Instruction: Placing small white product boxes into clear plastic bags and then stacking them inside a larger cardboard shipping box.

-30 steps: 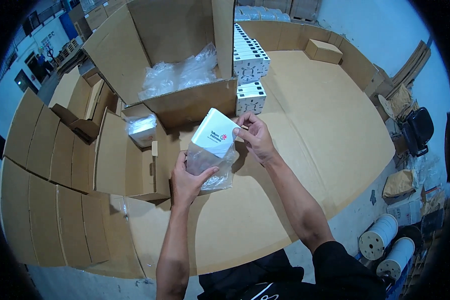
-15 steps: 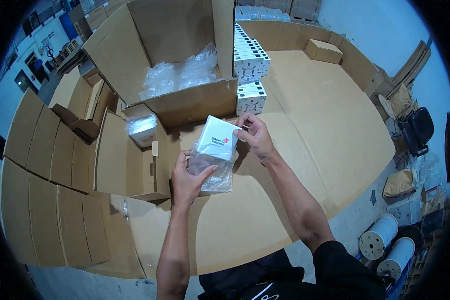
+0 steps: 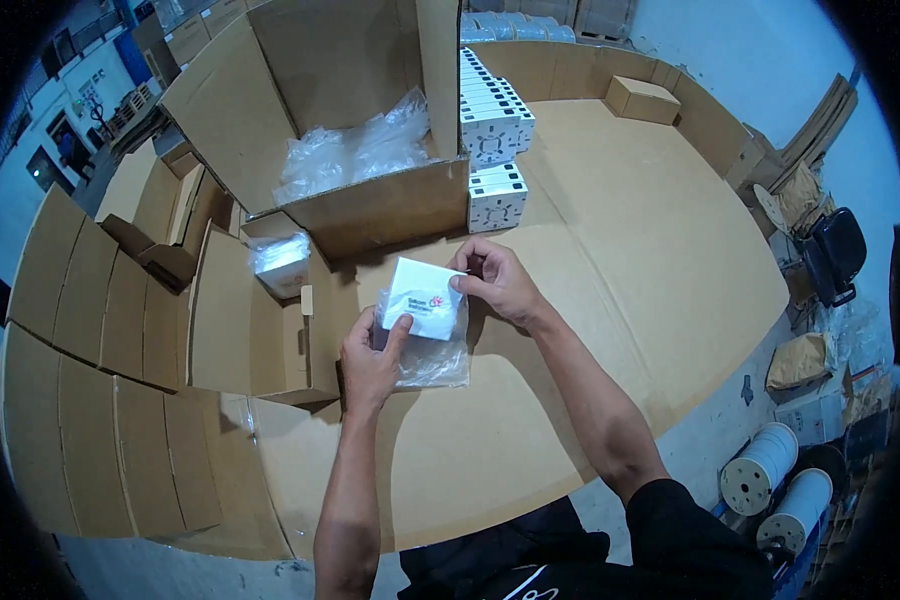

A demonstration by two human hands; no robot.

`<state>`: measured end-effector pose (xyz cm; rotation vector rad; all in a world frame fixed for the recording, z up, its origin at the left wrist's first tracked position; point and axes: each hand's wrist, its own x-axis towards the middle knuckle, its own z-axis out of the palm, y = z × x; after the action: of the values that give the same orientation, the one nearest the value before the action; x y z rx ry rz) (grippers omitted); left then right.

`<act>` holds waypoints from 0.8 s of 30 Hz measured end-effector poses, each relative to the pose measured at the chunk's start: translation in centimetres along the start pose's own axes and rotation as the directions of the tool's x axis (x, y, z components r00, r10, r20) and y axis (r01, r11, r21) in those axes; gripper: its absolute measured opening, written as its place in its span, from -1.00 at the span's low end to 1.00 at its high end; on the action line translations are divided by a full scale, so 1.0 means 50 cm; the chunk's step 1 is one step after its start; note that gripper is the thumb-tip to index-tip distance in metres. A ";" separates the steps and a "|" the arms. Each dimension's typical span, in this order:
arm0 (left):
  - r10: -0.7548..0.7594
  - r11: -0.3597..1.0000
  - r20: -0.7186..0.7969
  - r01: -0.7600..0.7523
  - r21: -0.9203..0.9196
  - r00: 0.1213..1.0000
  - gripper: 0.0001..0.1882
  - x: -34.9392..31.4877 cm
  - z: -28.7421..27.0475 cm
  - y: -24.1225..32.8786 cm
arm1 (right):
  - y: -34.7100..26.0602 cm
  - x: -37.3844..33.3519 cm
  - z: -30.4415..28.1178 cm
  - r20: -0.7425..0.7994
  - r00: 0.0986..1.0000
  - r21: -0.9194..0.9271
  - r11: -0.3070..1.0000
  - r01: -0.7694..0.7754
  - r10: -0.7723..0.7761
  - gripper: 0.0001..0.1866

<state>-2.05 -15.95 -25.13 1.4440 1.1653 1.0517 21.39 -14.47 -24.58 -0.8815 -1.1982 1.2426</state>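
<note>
A flat, square white box point(image 3: 426, 297) with a small printed mark is held in front of me over the table. The fingers of my left hand point(image 3: 372, 362) are behind it, and the thumb presses on its lower left face. My right hand point(image 3: 500, 285) pinches the box at its upper right side. A clear plastic bag point(image 3: 435, 365) hangs below and behind the box, gripped along with it by the left hand. Whether the box's lower edge sits inside the bag cannot be made out.
An open carton point(image 3: 300, 345) to the left holds a plastic-wrapped white box point(image 3: 282, 265). Behind it, a large carton point(image 3: 380, 210) contains crumpled clear bags point(image 3: 360, 150). Printed white boxes point(image 3: 497, 130) are stacked beside it. A small brown box point(image 3: 642, 101) stands at the table's far edge.
The white box has moved down and tilted, and my left thumb has shifted from the bag onto its face. My right hand has lowered slightly with it.
</note>
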 end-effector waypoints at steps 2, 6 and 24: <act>-0.002 0.999 0.018 0.003 -0.048 1.000 -0.69 0.003 0.004 -0.006 | 0.003 -0.003 -0.004 0.077 0.990 -0.128 0.986 -0.110 0.121 -0.79; -0.031 0.983 -0.015 0.028 -0.179 0.999 -0.72 0.004 0.011 -0.012 | -0.002 -0.002 0.018 0.095 0.990 -0.213 0.974 -0.079 0.101 -0.79; -0.028 0.990 -0.205 -0.002 -0.144 0.978 -0.57 0.021 0.006 -0.036 | 0.036 -0.018 0.036 -0.039 0.951 0.269 0.920 -0.285 0.307 -0.91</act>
<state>-1.87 -14.80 -26.91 1.2350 1.2161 1.2745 19.33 -15.27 -26.12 -0.9285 -0.8308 1.5535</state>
